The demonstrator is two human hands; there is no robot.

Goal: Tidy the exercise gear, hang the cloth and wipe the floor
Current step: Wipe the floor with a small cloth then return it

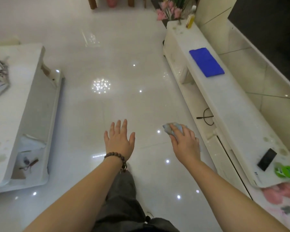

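My right hand (185, 141) grips a crumpled pale blue-grey cloth (170, 128), held low over the glossy white floor (115, 72) beside the long white TV cabinet (233, 118). My left hand (119, 139) is stretched forward with straight, spread fingers and holds nothing; a dark bead bracelet circles its wrist. A folded bright blue cloth (206, 61) lies flat on top of the cabinet, farther ahead on the right.
A white coffee table (20, 114) stands at the left with papers and a lower shelf of small items. The cabinet carries a black phone (266, 159), a green tub (285, 171), a yellow bottle (190, 19) and pink flowers (168, 10). A black cable (207, 116) hangs off its edge.
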